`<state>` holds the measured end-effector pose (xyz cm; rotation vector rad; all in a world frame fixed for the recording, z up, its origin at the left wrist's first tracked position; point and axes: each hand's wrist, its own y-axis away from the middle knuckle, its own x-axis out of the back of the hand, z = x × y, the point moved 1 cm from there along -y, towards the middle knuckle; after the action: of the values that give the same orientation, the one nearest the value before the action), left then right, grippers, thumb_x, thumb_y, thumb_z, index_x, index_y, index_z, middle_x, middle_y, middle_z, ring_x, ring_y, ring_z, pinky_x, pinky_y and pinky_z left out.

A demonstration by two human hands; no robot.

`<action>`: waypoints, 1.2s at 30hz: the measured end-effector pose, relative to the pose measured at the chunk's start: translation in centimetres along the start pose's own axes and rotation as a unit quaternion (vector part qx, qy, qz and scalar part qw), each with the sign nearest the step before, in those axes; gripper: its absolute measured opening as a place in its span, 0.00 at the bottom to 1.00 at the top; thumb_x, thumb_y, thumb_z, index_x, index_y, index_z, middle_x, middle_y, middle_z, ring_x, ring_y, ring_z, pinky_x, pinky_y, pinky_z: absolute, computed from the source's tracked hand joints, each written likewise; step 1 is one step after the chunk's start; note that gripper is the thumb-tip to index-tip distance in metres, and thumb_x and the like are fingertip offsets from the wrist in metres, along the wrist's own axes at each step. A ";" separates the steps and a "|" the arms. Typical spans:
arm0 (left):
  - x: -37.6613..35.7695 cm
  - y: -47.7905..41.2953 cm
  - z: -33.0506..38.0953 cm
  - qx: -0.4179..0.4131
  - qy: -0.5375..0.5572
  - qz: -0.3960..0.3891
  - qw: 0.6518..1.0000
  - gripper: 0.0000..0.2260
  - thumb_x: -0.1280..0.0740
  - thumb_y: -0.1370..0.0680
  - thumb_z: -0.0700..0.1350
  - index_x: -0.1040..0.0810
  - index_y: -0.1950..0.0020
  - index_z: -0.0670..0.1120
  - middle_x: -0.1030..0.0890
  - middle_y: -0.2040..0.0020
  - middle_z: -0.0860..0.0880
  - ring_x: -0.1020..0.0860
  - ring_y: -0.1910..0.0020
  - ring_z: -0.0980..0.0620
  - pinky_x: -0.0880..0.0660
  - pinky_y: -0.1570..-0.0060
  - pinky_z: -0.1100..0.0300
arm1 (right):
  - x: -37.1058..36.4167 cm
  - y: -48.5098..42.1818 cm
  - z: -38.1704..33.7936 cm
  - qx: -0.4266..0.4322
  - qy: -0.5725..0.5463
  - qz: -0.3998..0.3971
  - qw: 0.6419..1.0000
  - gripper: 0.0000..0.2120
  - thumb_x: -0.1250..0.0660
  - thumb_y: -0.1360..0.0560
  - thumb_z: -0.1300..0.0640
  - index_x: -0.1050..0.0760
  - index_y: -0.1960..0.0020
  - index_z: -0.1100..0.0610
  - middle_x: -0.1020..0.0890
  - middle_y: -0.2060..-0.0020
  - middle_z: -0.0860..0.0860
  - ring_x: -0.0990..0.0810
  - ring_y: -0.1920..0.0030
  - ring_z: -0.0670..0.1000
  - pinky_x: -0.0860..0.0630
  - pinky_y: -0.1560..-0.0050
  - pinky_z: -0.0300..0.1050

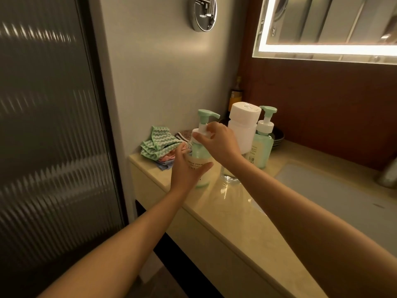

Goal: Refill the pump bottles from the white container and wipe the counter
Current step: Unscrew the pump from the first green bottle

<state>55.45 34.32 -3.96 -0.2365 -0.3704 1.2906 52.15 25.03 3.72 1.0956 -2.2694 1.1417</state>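
Forearms (129, 244) reach over the tabletop (236, 211); left grip (187, 166) wraps the pump bottle (202, 152) low, right grip (217, 140) pinches its white collar (198, 134) above. White container (243, 127) stands just behind the right grip, cloths (158, 145) beside the left.

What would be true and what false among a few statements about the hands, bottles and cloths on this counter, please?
1. The left hand holds the body of the near pump bottle. True.
2. The right hand rests on the white container. False: it grips the near pump bottle's pump collar.
3. The second pump bottle stands right beside the white container. True.
4. The white container stands open. False: it is capped.
5. The green cloth lies in the sink. False: it is piled on the counter by the wall.
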 end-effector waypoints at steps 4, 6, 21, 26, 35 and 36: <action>0.0 0.1 0.0 -0.014 -0.001 -0.001 1.000 0.36 0.23 0.34 0.44 0.38 0.32 0.45 0.30 0.46 0.58 0.29 0.51 0.62 0.32 0.61 0.79 | 0.2 0.3 0.1 0.005 -0.005 -0.003 1.000 0.18 0.31 0.29 0.46 0.26 0.46 0.58 0.21 0.52 0.51 0.23 0.54 0.49 0.22 0.53 0.45; -0.1 0.0 0.2 -0.023 -0.005 0.000 1.000 0.34 0.23 0.34 0.42 0.37 0.33 0.45 0.30 0.47 0.57 0.29 0.51 0.61 0.33 0.61 0.80 | 0.4 0.4 0.2 0.003 -0.008 -0.015 1.000 0.17 0.31 0.29 0.48 0.26 0.47 0.58 0.21 0.53 0.52 0.23 0.54 0.50 0.23 0.52 0.45; -0.7 0.2 0.1 0.012 -0.030 -0.020 0.999 0.33 0.26 0.32 0.41 0.39 0.32 0.47 0.29 0.46 0.54 0.28 0.49 0.56 0.32 0.55 0.63 | 0.2 0.0 0.2 -0.029 -0.025 -0.018 0.999 0.21 0.29 0.30 0.49 0.30 0.42 0.58 0.25 0.49 0.53 0.26 0.51 0.49 0.29 0.54 0.40; -0.6 0.1 -0.1 0.009 -0.037 -0.027 0.999 0.34 0.26 0.32 0.42 0.39 0.32 0.47 0.28 0.44 0.52 0.27 0.47 0.53 0.30 0.50 0.60 | 0.0 0.4 -0.3 -0.059 -0.124 -0.061 0.989 0.24 0.33 0.26 0.56 0.37 0.34 0.56 0.26 0.47 0.50 0.27 0.50 0.47 0.30 0.54 0.38; -0.5 0.1 -0.5 0.008 -0.041 -0.028 0.999 0.34 0.26 0.33 0.43 0.39 0.33 0.49 0.27 0.45 0.53 0.26 0.45 0.51 0.27 0.47 0.54 | -0.9 0.3 0.1 -0.044 -0.060 -0.007 0.997 0.25 0.30 0.29 0.52 0.35 0.37 0.56 0.27 0.45 0.53 0.27 0.47 0.51 0.27 0.48 0.43; -0.5 0.0 -0.5 0.007 -0.042 -0.027 0.999 0.34 0.25 0.34 0.43 0.38 0.33 0.49 0.27 0.46 0.53 0.26 0.45 0.51 0.26 0.46 0.53 | -0.8 0.4 0.0 -0.051 -0.086 -0.018 0.995 0.25 0.31 0.29 0.54 0.36 0.36 0.56 0.27 0.44 0.54 0.27 0.46 0.51 0.27 0.49 0.43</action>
<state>55.52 33.92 -4.52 -0.1605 -0.4371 1.2525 52.36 25.60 3.00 1.2316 -2.3961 0.9387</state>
